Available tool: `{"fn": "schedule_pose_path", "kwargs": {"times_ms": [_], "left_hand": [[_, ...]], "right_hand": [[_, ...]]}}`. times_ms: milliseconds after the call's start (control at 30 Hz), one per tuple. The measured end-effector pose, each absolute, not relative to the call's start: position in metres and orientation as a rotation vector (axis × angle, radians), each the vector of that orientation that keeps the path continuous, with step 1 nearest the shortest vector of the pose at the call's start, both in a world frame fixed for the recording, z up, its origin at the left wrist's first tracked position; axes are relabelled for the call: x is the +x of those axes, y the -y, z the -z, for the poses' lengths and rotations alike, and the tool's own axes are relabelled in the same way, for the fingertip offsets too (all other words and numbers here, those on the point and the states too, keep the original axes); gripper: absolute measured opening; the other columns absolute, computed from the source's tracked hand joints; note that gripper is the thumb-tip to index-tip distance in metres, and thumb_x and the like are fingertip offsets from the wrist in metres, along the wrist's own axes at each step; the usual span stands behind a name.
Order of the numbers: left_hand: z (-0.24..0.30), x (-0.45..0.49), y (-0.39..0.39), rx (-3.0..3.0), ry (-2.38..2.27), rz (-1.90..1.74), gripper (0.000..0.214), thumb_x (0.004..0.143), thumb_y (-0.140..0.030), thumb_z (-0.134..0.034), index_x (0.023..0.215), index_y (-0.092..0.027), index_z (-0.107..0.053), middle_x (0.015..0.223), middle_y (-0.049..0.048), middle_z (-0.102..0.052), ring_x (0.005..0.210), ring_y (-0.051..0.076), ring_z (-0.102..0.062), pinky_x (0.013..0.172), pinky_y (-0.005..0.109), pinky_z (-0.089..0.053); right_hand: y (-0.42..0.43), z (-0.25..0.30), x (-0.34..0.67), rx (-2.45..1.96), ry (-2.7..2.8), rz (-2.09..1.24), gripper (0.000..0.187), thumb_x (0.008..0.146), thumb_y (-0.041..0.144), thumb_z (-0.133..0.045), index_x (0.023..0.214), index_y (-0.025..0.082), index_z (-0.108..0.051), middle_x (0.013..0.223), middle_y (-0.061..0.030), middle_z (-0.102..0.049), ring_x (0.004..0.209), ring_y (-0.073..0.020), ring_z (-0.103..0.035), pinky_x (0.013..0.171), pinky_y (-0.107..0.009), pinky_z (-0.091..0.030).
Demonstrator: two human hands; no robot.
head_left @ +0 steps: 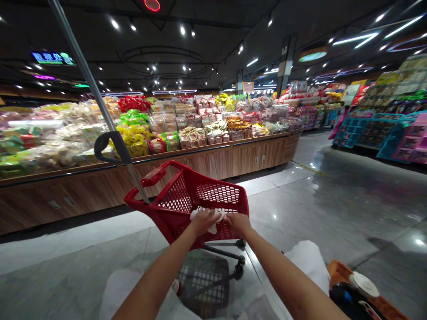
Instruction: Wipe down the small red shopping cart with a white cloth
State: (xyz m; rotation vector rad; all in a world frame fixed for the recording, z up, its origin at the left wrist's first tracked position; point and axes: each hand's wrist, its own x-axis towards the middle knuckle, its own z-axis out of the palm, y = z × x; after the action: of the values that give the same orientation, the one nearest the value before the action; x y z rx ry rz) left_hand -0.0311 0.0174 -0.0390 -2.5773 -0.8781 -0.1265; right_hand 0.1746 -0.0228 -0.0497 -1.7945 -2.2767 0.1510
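Observation:
My left hand (pixel 203 222) presses a crumpled white cloth (pixel 218 217) against the inner mesh of a red plastic shopping cart (pixel 216 194). My right hand (pixel 239 224) rests on the same mesh just beside the cloth, its fingertips partly out of sight. Both forearms reach in from the bottom of the view. A long metal pole (pixel 85 75) with a black loop handle (pixel 111 146) rises from the cart's left corner. Below the basket, a dark mesh lower rack (pixel 203 284) sits on small black wheels.
A long wooden-sided display counter (pixel 200 160) piled with bagged snacks runs across the view ahead. Colourful merchandise shelves (pixel 376 124) stand at the right. White plastic (pixel 308 262) and an orange woven basket (pixel 340 271) lie at the lower right, over polished grey floor tiles (pixel 333 209).

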Motion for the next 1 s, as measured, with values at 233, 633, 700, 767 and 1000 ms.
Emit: {"fn": "schedule_pose_path", "kwargs": {"times_ms": [233,633,700,767,1000], "left_hand": [[-0.027,-0.188,-0.029,-2.327,1.021,0.137,0.025,0.088,-0.021,-0.051,0.111,-0.029,-0.058,0.110,0.0064,-0.059,0.101,0.024,-0.055,0.092,0.046,-0.042],[0.055,-0.014,0.001,-2.399,1.282,0.422,0.024,0.089,-0.032,-0.054,0.112,-0.025,-0.057,0.117,0.0095,-0.057,0.107,0.029,-0.049,0.094,0.053,-0.038],[0.055,-0.007,-0.003,-2.490,1.194,0.308,0.024,0.091,-0.027,-0.051,0.114,-0.025,-0.056,0.115,0.0097,-0.058,0.100,0.027,-0.053,0.085,0.046,-0.043],[0.042,-0.030,-0.010,-2.538,1.075,0.175,0.029,0.090,-0.020,-0.048,0.117,-0.025,-0.055,0.116,0.0098,-0.059,0.095,0.025,-0.055,0.079,0.042,-0.045],[-0.028,-0.209,-0.008,-2.367,0.919,0.129,0.046,0.088,-0.007,-0.040,0.130,-0.025,-0.051,0.130,0.0099,-0.056,0.119,0.024,-0.049,0.099,0.042,-0.039]], "right_hand": [[0.011,0.049,0.180,-1.848,2.294,-0.193,0.040,0.099,0.047,-0.031,0.096,0.026,-0.065,0.097,-0.0037,-0.071,0.088,-0.0184,-0.064,0.068,-0.026,-0.037],[0.012,0.055,0.172,-1.806,2.281,-0.181,0.038,0.099,0.045,-0.032,0.098,0.025,-0.065,0.097,-0.0036,-0.071,0.087,-0.0192,-0.065,0.065,-0.025,-0.035],[0.011,0.056,0.177,-1.784,2.294,-0.214,0.037,0.099,0.045,-0.033,0.098,0.026,-0.065,0.097,-0.0025,-0.071,0.087,-0.0185,-0.064,0.065,-0.025,-0.034],[0.009,0.055,0.184,-1.772,2.303,-0.249,0.037,0.098,0.045,-0.033,0.097,0.026,-0.065,0.096,-0.0016,-0.071,0.086,-0.0179,-0.064,0.065,-0.024,-0.034],[-0.014,0.049,0.219,-1.735,2.346,-0.246,0.040,0.099,0.042,-0.032,0.094,0.024,-0.067,0.098,-0.0045,-0.070,0.094,-0.0195,-0.061,0.079,-0.028,-0.037]]}}
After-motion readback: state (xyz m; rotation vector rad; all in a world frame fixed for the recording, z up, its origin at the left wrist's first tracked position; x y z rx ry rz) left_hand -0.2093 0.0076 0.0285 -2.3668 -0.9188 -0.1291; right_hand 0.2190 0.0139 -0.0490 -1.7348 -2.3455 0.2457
